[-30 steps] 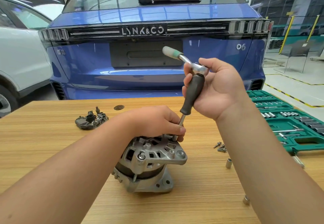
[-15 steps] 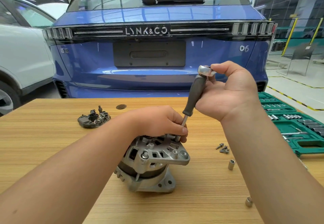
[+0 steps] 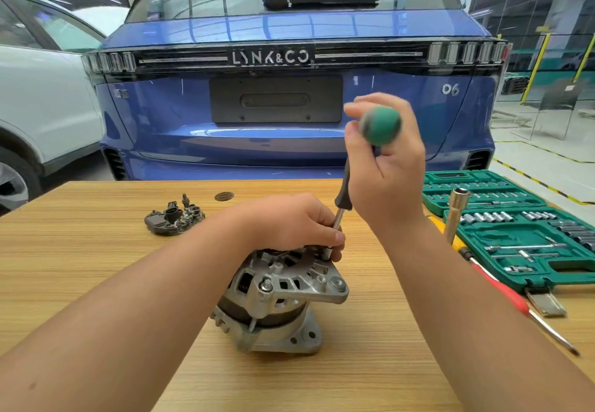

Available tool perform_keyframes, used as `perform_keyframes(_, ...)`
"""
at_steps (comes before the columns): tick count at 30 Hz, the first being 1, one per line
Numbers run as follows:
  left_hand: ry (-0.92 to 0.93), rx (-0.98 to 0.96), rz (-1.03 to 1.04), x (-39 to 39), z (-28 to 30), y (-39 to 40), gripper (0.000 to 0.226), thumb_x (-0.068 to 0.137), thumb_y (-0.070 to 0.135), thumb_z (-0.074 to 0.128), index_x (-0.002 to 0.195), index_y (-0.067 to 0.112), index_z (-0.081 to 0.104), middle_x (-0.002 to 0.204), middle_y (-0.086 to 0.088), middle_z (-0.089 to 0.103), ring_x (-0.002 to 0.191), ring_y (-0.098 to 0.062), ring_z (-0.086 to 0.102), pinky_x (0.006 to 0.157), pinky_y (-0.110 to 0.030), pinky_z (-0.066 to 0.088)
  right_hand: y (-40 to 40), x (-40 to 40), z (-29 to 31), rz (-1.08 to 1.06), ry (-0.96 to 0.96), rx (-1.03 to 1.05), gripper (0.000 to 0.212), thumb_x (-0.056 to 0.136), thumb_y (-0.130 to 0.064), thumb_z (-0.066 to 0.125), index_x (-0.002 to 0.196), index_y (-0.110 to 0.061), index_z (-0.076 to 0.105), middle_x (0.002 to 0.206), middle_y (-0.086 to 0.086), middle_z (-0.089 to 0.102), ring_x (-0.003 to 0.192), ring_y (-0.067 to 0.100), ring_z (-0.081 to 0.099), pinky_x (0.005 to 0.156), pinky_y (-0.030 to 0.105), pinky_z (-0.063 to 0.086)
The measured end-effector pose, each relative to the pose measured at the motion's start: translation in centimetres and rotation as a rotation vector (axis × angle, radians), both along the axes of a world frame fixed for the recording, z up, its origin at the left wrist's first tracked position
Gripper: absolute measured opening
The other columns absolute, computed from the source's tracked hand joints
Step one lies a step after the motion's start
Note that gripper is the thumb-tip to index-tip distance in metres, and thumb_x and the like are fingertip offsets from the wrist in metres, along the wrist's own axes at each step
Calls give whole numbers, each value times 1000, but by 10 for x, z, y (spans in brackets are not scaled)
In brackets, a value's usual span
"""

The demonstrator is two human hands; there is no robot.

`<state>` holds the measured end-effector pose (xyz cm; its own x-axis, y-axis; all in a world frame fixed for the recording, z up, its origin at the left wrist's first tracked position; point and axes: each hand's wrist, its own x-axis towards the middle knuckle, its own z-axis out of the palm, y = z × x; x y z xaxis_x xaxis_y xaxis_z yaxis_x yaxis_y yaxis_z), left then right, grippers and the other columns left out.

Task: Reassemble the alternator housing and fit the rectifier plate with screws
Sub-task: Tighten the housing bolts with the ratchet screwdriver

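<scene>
An alternator (image 3: 278, 299) stood just below the centre of the frame on the wooden counter (image 3: 96, 250), its ribbed aluminium housing uppermost. The left hand (image 3: 296, 224) rested on top of it, its fingers (image 3: 336, 237) curled and pinching the lower end of a driver shaft where the socket met the housing. That driver (image 3: 343, 199), with a dark handle, rose nearly upright to the right hand (image 3: 386, 166) at centre right. There the fingers were wrapped around the top of the tool, below a blurred green knob (image 3: 380, 125) pointing toward the camera; how exactly they lay could not be told through the blur. At left of centre, well apart from the alternator, lay the dark rectifier plate (image 3: 174, 216) with its small metal parts. An open green socket set (image 3: 521, 228) sat at the right edge of the counter, with a long tubular socket (image 3: 455, 215) standing against its near side and a red-handled screwdriver (image 3: 512, 299) lying in front of it. Behind the counter stood a blue car (image 3: 289, 89) lettered LYNK&CO, and a white car (image 3: 38, 96) showed at the left edge.
</scene>
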<state>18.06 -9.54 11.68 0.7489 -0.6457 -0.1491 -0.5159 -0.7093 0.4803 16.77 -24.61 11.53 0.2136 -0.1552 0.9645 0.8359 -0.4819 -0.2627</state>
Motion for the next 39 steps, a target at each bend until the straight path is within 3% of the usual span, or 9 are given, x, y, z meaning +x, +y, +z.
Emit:
perform_keyframes(4,3,3,-8,1,0,0,26,103,44,55,89,38,76,93,26,74,81,9,66,76,-26,44,-11,-3,-1,307,154,-59,36,102,-23,34,132,-22,54,118,-8,58,112,16,55,97,42,45)
perform_keyframes(11,-7,20,-13,1,1,0,25,102,46,55,90,39,77,92,26,74,82,4,67,78,-28,46,-14,-4,10,74,215,-91,38,106,-25,45,127,0,66,91,-6,55,89,-1,53,81,15,40)
perform_keyframes(16,-45,91,-38,2,0,-2,25,100,53,54,91,44,76,88,24,72,77,4,63,74,-28,45,-21,-16,30,-96,377,-113,24,101,-32,60,94,-20,79,52,-19,51,58,6,50,56,25,37)
perform_keyframes(20,-43,100,-67,1,2,-1,22,99,53,56,93,46,76,88,20,72,81,-3,64,80,-36,53,-21,-30,43,-128,506,-118,24,95,-46,61,93,-29,78,66,-17,64,74,13,67,66,37,55)
perform_keyframes(25,-38,129,-86,0,2,-1,22,98,55,56,95,48,76,90,21,72,83,-4,65,80,-34,52,-19,-27,42,-337,562,-124,24,97,-44,56,83,-30,71,63,-8,62,67,14,58,56,32,44)
perform_keyframes(30,-19,109,-89,1,2,-1,20,98,54,58,93,48,76,91,18,73,86,-7,65,85,-36,53,-27,-26,48,551,933,389,13,96,-11,58,102,-12,69,56,-4,59,50,12,58,58,31,54)
perform_keyframes(33,-9,94,-94,-1,2,1,18,97,52,59,94,48,76,94,19,74,92,-7,67,91,-39,52,-26,-30,50,1069,1150,562,38,82,-19,57,118,-6,60,69,-4,59,55,10,52,72,31,50)
perform_keyframes(36,-16,76,-79,-2,3,2,18,98,50,59,94,46,76,94,23,73,90,-2,66,89,-35,52,-27,-31,52,1235,1158,766,56,74,-16,52,128,-2,55,79,0,60,62,12,53,81,30,43)
perform_keyframes(39,-19,54,-50,-2,1,1,19,97,50,60,92,43,77,90,18,73,85,-7,67,83,-33,52,-24,-32,53,1163,1084,1078,32,77,-7,52,108,-8,56,76,0,54,63,13,48,85,24,43)
